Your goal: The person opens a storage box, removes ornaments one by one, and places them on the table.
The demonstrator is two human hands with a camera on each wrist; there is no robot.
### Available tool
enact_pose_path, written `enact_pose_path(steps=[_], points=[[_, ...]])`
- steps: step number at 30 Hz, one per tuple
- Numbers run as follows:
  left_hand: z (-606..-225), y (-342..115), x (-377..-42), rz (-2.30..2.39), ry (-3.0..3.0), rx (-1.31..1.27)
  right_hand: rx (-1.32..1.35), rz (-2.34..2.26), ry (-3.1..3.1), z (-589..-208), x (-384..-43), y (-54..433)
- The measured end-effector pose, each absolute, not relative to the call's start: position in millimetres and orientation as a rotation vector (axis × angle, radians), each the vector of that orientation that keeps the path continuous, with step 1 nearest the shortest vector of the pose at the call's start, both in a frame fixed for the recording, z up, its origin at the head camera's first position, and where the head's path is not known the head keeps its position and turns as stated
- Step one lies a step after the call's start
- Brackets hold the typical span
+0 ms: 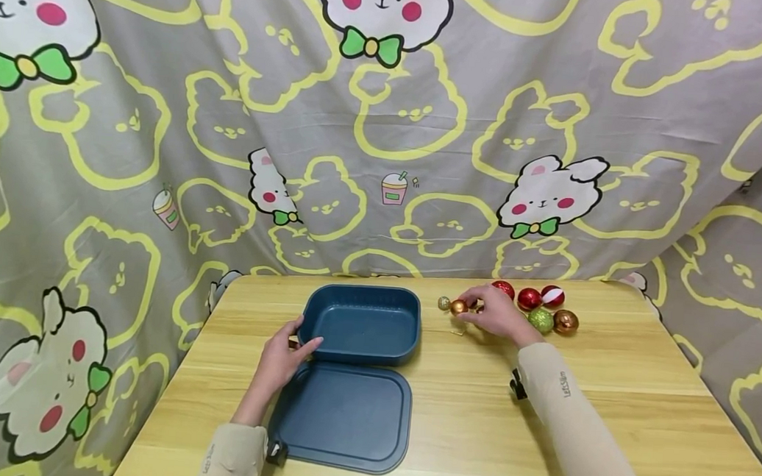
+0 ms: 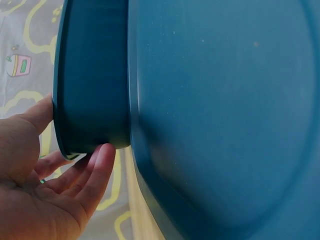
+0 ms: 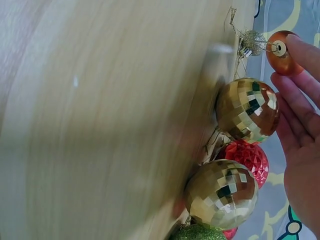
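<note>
In the head view my left hand (image 1: 283, 356) holds the near left corner of a dark blue plastic box (image 1: 407, 336), its thumb and fingers spread around the wall. A matching flat lid (image 1: 342, 420) lies right in front of the box. My right hand (image 1: 495, 312) pinches a small copper-orange Christmas ball (image 1: 459, 307) between thumb and fingers; the ball's metal cap (image 3: 279, 48) shows in the right wrist view. Beside it is a smaller glittery gold ball (image 3: 252, 42). Two faceted gold balls (image 3: 248, 110) lie below the fingers in that view.
Several more Christmas balls lie right of my right hand: red ones (image 1: 529, 299), a red-and-white one (image 1: 553, 296), a glittery green one (image 1: 540, 321) and a brown-gold one (image 1: 566, 322). A patterned curtain (image 1: 421, 226) hangs behind the wooden table (image 1: 473, 436).
</note>
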State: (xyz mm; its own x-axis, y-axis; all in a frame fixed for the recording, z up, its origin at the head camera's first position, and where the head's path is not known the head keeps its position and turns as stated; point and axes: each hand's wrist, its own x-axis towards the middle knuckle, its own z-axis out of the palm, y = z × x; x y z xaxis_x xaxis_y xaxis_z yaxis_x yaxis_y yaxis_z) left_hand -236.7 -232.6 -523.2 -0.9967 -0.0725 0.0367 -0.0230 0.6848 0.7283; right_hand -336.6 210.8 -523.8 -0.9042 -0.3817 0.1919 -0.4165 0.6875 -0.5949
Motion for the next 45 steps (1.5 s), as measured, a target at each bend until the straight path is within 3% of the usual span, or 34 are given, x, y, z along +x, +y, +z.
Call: enact_pose_path(steps=[45], points=[[-524.8, -233.4, -236.5, -1.243, -2.818, 0.085, 0.741, 0.803, -2.938, -532.4, -344.6, 210.1]])
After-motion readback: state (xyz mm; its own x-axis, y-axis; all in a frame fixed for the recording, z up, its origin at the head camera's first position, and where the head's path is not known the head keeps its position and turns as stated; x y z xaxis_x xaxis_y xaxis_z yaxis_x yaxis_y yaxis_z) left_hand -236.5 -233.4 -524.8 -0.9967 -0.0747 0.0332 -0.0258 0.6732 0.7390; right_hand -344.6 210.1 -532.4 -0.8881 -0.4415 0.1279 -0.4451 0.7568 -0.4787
